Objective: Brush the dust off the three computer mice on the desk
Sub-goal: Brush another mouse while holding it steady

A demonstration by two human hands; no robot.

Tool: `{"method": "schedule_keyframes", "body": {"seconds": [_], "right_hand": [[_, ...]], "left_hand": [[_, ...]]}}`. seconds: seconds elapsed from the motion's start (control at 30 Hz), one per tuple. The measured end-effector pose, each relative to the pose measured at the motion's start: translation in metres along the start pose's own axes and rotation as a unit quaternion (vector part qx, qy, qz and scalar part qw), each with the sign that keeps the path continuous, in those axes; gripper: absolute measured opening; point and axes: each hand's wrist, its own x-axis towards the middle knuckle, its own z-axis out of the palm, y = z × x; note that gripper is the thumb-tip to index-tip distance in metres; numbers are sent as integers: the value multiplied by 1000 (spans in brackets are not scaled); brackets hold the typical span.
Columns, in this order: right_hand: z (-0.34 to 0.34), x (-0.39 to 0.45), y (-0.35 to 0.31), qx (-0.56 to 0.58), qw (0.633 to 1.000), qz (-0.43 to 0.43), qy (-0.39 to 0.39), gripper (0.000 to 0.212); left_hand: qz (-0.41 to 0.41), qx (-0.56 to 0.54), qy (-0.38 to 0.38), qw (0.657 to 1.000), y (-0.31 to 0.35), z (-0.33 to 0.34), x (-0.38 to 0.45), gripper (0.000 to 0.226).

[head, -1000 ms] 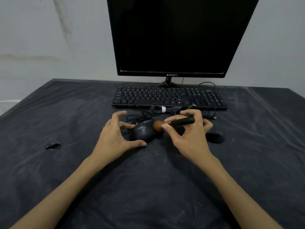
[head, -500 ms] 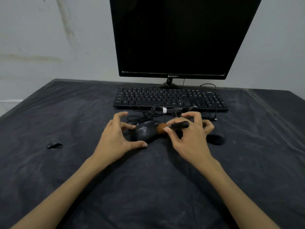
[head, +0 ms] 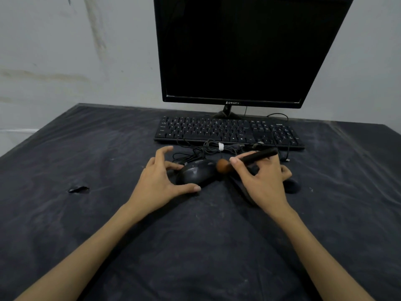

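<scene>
A black wired mouse [head: 196,173] lies on the dark desk cloth in front of the keyboard. My left hand [head: 159,181] cups its left side, thumb along the near edge and fingers spread at the far end. My right hand [head: 263,181] grips a black-handled brush [head: 256,157], whose orange-brown bristles [head: 223,166] touch the mouse's right side. A second black mouse [head: 239,185] lies mostly hidden under my right hand. A third black mouse [head: 291,186] peeks out to the right of that hand.
A black keyboard [head: 227,131] and a dark monitor [head: 245,51] stand behind the mice. Bundled mouse cables [head: 212,147] with a white tie lie between keyboard and mice. A small tear [head: 78,189] marks the cloth at the left.
The brush head has shifted slightly along the right side of the mouse and the handle tip has risen toward the keyboard. My left hand has kept its hold on the mouse.
</scene>
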Motion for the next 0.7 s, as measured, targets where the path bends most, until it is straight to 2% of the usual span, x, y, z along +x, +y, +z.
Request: {"method": "schedule_keyframes", "body": {"seconds": [0.13,0.3,0.4,0.47,0.53,0.57,0.63,0.7], "right_hand": [[-9,5,-2,50,996,63,-25,23],[-32,25,-4,113,990,56,61,27],[-29,24,-12,148,988,28,30,20],[-18,19,-19,153,988,-15,-23,15],[-3,14,-23,118,987,-48,-93,11],[3,13,-23,70,990,-58,-104,9],[6,21,-20,-34,996,-64,-54,5],[0,31,-19,-54,997,-49,-32,5]], "left_hand": [[22,-4,1,1000,2,-4,1,113],[73,2,-16,997,0,-12,3,111],[82,-9,-27,996,-2,-12,4,110],[84,-20,-35,996,-3,-11,3,110],[84,-27,-40,995,-3,-11,3,109],[82,-32,-40,995,-3,-11,3,108],[78,-43,-38,995,-4,-10,3,106],[75,-49,-37,995,-4,-9,3,106]]}}
